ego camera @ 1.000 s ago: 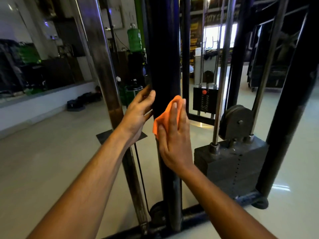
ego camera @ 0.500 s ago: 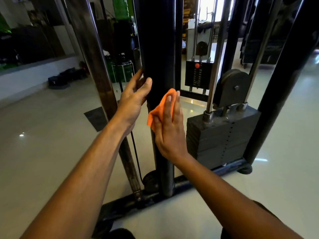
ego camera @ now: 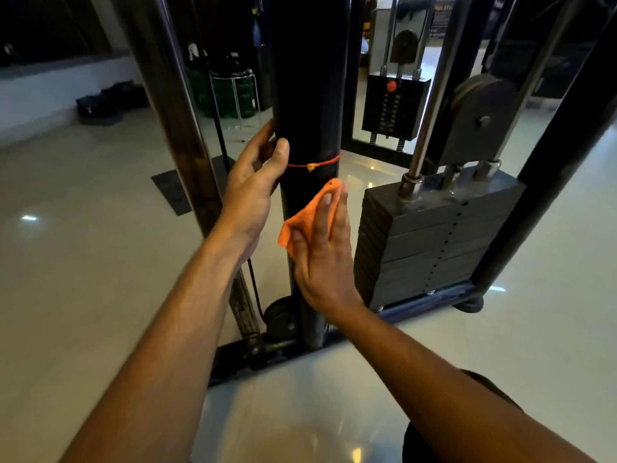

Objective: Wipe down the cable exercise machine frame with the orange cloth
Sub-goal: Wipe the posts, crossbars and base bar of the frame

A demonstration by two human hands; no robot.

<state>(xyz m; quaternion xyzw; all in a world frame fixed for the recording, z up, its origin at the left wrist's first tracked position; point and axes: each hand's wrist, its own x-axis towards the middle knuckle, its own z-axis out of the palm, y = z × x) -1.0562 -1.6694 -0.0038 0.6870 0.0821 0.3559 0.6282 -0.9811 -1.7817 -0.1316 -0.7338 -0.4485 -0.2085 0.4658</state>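
While straight fingers (ego camera: pixel 325 208) of the right hand (ego camera: pixel 320 259) press the orange cloth (ego camera: pixel 302 217) flat on the black upright (ego camera: pixel 307 95), the left hand (ego camera: pixel 252 188) braces beside it, fingers relaxed. Wiping looks midway: lower post and base rail (ego camera: pixel 267 350) remain. Since a second ago, cloth has slid downward, below a red string (ego camera: pixel 314 164).

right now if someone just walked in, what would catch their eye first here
The orange cloth stands out most, pressed flat by the right hand against the black upright post at centre. Just above it a thin red string is tied round the post, beside the left hand that steadies the post's left side. To the right sits the grey weight stack.
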